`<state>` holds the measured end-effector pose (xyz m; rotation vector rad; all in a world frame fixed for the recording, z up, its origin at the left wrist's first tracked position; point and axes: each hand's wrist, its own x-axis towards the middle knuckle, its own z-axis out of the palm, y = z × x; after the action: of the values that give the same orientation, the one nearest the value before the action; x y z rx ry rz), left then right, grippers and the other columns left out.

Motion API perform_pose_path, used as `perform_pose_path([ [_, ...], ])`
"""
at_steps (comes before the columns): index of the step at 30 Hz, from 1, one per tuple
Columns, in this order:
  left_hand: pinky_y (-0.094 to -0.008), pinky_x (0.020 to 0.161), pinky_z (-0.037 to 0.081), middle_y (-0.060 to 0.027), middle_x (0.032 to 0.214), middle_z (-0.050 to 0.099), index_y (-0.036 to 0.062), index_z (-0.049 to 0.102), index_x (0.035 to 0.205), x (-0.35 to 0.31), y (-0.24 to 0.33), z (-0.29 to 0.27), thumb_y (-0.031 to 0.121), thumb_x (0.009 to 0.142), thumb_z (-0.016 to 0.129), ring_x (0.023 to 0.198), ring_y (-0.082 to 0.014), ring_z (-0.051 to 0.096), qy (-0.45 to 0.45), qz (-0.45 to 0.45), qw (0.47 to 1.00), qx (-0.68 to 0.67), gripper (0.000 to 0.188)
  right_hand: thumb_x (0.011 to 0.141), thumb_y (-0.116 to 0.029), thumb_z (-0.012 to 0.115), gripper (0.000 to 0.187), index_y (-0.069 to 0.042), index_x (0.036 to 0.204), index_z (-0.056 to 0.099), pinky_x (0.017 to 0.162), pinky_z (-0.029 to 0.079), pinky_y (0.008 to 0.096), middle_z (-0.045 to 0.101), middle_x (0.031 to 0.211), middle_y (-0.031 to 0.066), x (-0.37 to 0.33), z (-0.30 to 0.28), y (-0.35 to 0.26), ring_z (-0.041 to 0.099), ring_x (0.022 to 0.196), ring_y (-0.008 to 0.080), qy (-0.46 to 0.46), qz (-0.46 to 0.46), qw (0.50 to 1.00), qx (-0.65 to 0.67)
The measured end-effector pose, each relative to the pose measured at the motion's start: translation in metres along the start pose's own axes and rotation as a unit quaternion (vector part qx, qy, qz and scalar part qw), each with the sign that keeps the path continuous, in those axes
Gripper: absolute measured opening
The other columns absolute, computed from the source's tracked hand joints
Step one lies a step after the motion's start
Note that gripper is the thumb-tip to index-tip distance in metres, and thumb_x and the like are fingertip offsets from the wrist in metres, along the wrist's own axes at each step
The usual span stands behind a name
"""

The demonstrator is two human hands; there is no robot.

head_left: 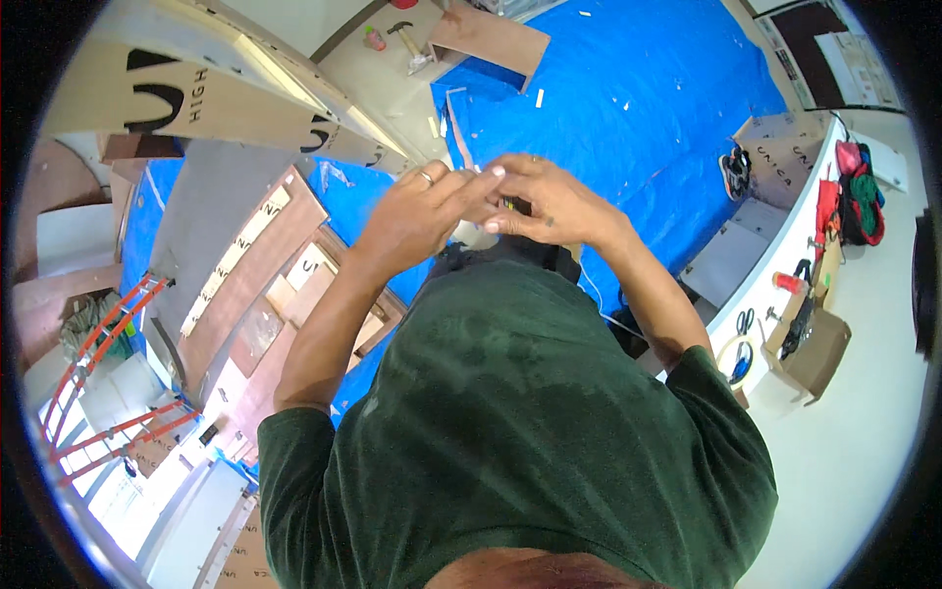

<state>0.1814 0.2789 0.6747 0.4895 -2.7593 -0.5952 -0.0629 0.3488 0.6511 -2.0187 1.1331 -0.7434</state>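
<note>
My left hand (420, 210) and my right hand (557, 204) meet in front of my chest, their fingertips touching. The fingers of my left hand are bent and pinched together at the tips; whatever they hold is hidden. The right thumb and fingers curl round a small dark thing (516, 205) with a touch of yellow, mostly covered by the fingers, so its kind does not show. Something pale (473, 235) shows just beneath the hands, partly covered by them.
A blue tarp (628, 108) covers the floor ahead. Wrapped boards (245, 108) stand at left, near an orange ladder (103, 344). A hammer (402, 37) lies beyond a wooden box (491, 44). The white counter (863, 324) at right bears scissors (745, 322) and an open cardboard box (819, 358).
</note>
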Motion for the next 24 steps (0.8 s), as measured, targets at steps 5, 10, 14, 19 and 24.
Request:
perform_pose_path([
  [5,-0.0447,0.088,0.053,-0.0125,0.117,0.067,0.0118,0.049,0.153,0.055,-0.023,0.032,0.004,0.076,0.075,0.099,-0.0327,0.060,-0.057,-0.039,0.997,-0.031,0.082,0.092,-0.031,0.077,0.032,-0.003,0.108,0.076,0.099,0.048,0.0484,0.062,0.121,0.0194,0.001,-0.035,0.071,0.060,0.113,0.0384,-0.083,0.013,0.993,0.079],
  [10,-0.0418,0.088,0.054,-0.0142,0.113,0.066,0.0130,0.047,0.154,0.133,-0.055,0.063,0.008,0.080,0.078,0.099,-0.0319,0.062,0.005,-0.110,0.985,-0.135,0.081,0.089,-0.026,0.082,0.031,-0.007,0.112,0.075,0.099,0.048,0.0472,0.059,0.123,0.0128,0.016,-0.088,0.171,0.058,0.120,0.0299,-0.075,-0.027,0.975,0.207],
  [14,-0.0384,0.080,0.056,-0.0114,0.109,0.065,0.0048,0.049,0.150,0.182,-0.077,0.053,0.015,0.082,0.082,0.092,-0.0235,0.067,0.111,-0.261,0.929,-0.239,0.076,0.099,-0.048,0.069,0.057,-0.011,0.142,0.056,0.104,0.049,0.0454,0.059,0.133,0.0105,0.044,-0.125,0.228,0.055,0.129,0.0268,0.080,0.155,0.681,0.711],
  [19,-0.0305,0.066,0.057,-0.0096,0.108,0.067,-0.0063,0.060,0.134,0.223,-0.097,0.022,0.016,0.085,0.083,0.087,-0.0174,0.067,0.279,-0.404,0.626,-0.605,0.058,0.097,-0.075,0.048,0.095,-0.003,0.159,0.037,0.107,0.046,0.0459,0.046,0.156,0.0152,0.127,-0.206,0.207,0.052,0.134,0.0299,-0.027,0.141,0.752,0.643],
  [24,-0.0309,0.072,0.055,-0.0103,0.110,0.066,-0.0072,0.064,0.126,0.260,-0.082,-0.044,0.025,0.084,0.085,0.086,-0.0181,0.066,0.321,-0.392,0.683,-0.527,0.057,0.088,-0.072,0.066,0.110,-0.005,0.165,0.024,0.114,0.041,0.0490,0.039,0.161,0.0203,0.198,-0.244,0.173,0.048,0.142,0.0303,-0.093,0.044,0.786,0.609],
])
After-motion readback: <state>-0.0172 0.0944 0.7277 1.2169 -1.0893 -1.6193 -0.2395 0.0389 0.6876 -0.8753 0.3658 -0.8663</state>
